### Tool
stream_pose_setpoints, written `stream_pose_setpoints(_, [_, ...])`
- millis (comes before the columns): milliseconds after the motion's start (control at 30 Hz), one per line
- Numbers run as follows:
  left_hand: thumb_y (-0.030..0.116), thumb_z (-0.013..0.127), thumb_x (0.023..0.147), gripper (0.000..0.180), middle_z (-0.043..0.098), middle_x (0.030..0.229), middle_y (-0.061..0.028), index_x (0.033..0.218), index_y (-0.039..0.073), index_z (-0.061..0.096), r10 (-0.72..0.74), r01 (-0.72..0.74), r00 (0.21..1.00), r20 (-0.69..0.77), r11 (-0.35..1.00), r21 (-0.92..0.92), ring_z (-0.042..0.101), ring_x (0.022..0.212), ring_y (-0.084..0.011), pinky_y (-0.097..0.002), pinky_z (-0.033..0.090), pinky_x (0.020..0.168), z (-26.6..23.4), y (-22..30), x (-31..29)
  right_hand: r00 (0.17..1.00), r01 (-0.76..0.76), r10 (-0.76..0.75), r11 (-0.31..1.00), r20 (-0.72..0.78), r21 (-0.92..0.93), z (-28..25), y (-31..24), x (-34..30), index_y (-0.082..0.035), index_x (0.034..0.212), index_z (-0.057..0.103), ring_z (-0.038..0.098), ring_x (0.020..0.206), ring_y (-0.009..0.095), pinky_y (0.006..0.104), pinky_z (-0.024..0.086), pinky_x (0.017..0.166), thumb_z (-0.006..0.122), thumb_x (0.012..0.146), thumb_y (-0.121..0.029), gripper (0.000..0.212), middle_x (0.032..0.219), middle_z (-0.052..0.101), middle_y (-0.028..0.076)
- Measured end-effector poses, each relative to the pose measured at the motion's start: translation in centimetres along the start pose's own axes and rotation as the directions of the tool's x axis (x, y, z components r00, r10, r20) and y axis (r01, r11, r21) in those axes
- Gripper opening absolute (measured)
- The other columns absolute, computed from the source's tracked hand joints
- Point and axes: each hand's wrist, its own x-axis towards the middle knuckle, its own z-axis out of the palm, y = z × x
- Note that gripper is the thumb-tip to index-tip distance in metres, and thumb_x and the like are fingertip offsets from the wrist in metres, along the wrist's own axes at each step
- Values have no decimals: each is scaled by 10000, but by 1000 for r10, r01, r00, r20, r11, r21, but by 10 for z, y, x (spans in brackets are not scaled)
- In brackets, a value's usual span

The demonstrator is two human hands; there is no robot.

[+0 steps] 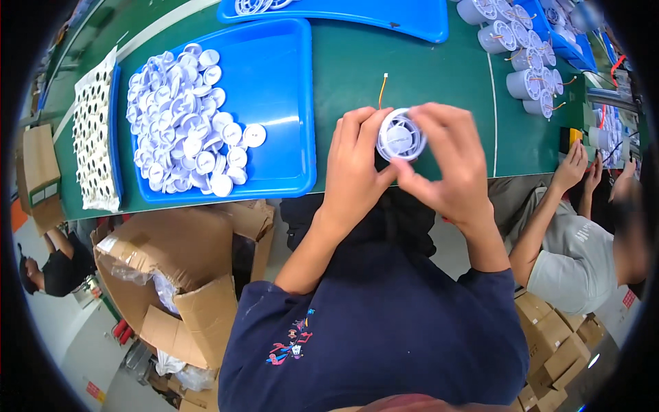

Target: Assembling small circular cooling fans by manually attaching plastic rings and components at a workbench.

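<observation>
A white round plastic housing with a ringed, vented face (pixel 400 137) is held over the green table in front of me. My left hand (pixel 355 161) wraps round its left side. An orange wire with a small white plug (pixel 383 89) sticks up from behind that hand's fingers. My right hand (pixel 445 154) curves round the right side, slightly blurred, with its thumb at the lower rim and its fingers at the upper rim. The back of the housing is hidden.
Left of my hands, a blue tray (pixel 292 137) holds a heap of white round caps (pixel 185 123). Beyond it lies a pale sheet with dark round spots (pixel 95 130). Several wired white cylinders (pixel 525 62) stand far right, near a co-worker's hand (pixel 571 165). An open cardboard box (pixel 199 309) sits below the table edge.
</observation>
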Motion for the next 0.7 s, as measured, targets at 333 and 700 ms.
stream_pose_setpoints(333, [12, 904, 682, 816, 598, 1319, -190, 1431, 30, 580, 28, -28, 1000, -3, 999, 19, 613, 1170, -412, -483, 538, 964, 0, -4, -5, 995, -60, 52, 994, 81, 96, 9, -3, -10, 34, 1282, 654, 684, 1085, 382, 458, 593, 905, 873, 778, -88, 563, 1280, 636, 189])
stream_pose_setpoints(700, [74, 870, 818, 687, 658, 1309, -247, 1427, -25, 570, -24, 23, 993, -119, 1000, -12, 672, 1143, -453, -496, 579, 921, 30, 25, -4, 931, -364, 358, 885, 76, 290, 5, -10, -19, 38, 1392, 630, 728, 1027, 359, 395, 601, 827, 792, 861, -50, 563, 1303, 663, 226])
